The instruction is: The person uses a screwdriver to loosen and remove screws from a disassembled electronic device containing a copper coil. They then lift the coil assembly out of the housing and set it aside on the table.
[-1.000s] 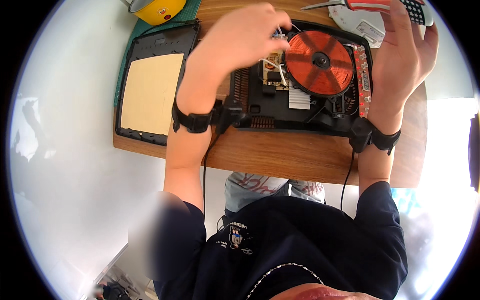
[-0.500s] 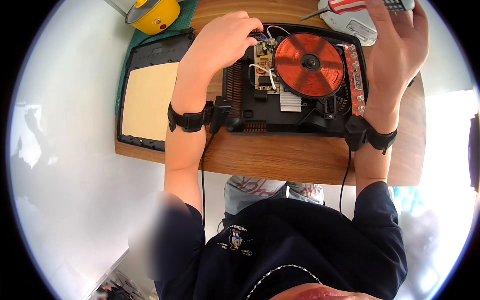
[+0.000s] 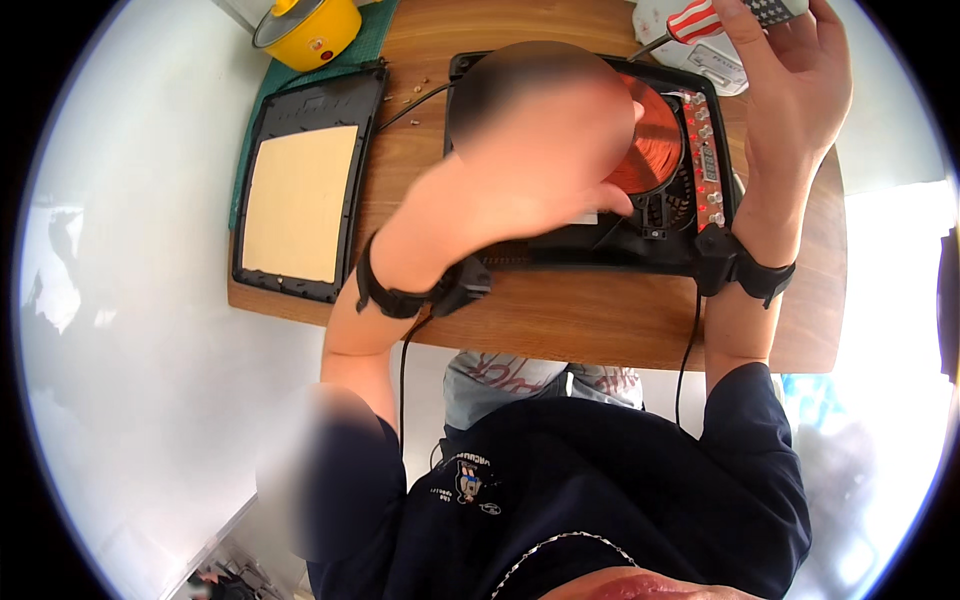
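An opened induction cooker (image 3: 600,258) lies on the wooden table, its black lower shell holding a copper coil (image 3: 655,150) and a strip of red-lit circuit board (image 3: 703,160). My left hand (image 3: 540,165) is over the coil's left part and hides the circuit board beneath. Much of this hand is blurred, but its thumb and one fingertip show wide apart, so it looks open. Whether it touches the coil I cannot tell. At the upper right, my right hand (image 3: 795,90) is closed round a screwdriver (image 3: 692,20) with a striped handle, its shaft pointing left and down over the cooker's far edge.
The cooker's black-framed top cover (image 3: 300,200) lies on the left, partly on a green cutting mat (image 3: 376,25). Behind it stands a yellow pot (image 3: 310,35). Several small screws (image 3: 415,122) lie between cover and cooker. A white device (image 3: 715,60) sits at the back right.
My left hand has moved right and nearer, from the cooker's far left corner to over the coil. My right hand has shifted slightly, still with the screwdriver in it.
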{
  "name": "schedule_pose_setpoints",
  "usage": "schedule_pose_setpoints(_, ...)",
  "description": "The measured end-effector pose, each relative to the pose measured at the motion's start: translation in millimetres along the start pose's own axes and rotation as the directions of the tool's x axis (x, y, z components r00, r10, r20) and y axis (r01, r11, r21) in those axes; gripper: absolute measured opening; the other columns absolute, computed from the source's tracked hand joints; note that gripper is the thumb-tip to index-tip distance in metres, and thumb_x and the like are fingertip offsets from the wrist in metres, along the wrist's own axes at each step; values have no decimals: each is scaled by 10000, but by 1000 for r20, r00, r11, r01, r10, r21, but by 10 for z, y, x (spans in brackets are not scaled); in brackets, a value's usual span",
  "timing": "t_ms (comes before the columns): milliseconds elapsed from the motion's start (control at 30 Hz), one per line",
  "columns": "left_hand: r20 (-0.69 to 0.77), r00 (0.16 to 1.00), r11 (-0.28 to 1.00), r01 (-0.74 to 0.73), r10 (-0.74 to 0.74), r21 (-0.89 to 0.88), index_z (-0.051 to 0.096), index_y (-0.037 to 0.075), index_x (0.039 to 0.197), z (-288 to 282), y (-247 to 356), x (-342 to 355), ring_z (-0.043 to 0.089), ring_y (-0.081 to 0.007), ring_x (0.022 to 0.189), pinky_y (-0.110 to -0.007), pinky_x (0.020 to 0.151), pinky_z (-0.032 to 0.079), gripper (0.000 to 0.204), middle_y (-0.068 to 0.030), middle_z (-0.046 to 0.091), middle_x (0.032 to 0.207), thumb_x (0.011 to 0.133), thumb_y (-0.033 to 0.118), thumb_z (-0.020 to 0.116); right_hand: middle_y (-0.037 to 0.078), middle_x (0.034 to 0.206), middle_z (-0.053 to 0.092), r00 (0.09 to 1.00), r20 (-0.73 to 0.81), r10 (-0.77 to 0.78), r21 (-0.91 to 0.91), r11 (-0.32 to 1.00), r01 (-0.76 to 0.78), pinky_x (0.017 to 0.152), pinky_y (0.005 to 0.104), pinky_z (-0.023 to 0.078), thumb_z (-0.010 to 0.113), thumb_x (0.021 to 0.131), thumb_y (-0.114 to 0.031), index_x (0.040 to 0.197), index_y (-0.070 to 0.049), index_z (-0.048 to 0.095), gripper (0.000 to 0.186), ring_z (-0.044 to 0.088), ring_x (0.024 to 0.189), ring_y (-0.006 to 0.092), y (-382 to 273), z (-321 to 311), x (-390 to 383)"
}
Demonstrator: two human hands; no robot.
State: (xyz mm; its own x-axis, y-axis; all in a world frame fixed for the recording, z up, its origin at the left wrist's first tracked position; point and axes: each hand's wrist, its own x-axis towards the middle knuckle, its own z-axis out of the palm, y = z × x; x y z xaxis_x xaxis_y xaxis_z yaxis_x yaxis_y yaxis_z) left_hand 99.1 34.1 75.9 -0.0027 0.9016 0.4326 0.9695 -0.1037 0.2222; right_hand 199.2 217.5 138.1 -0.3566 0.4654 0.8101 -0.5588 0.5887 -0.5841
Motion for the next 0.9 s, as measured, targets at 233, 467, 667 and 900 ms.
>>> schedule_pose_setpoints(233,97,977,976,177,-189,124,377,62,1543,788,298,376,298,-570,1449,-761,1070,332,906,-366,304,1540,890,593,714,59,1079,642,992,-128,-19,-7,1000,18,851,276,549,736,908,20,1376,16,500,524,637,980,146,-30,-154,45)
schedule_pose_setpoints(467,105,922,908,340,-373,245,316,57,1583,1033,224,379,229,-591,1473,-853,1034,263,1005,-367,218,1599,881,685,666,47,1036,636,989,-96,-115,42,992,120,828,264,545,733,918,11,1366,22,508,501,632,938,133,-246,-277,84)
schedule_pose_setpoints(667,149,878,878,416,-456,234,314,51,1579,997,284,519,223,-581,1478,-867,1002,289,932,-358,242,1574,917,613,656,46,1013,638,980,-68,-186,101,976,193,810,257,555,731,933,-15,1353,31,520,472,631,915,126,-351,-394,109)
schedule_pose_setpoints(900,126,928,927,325,-350,187,523,-63,1261,759,342,559,648,-466,1118,-496,875,579,468,-328,602,1252,1009,324,593,44,1005,646,966,-137,-220,38,973,227,793,244,556,738,933,-30,1348,28,533,466,633,906,117,-470,-540,140)
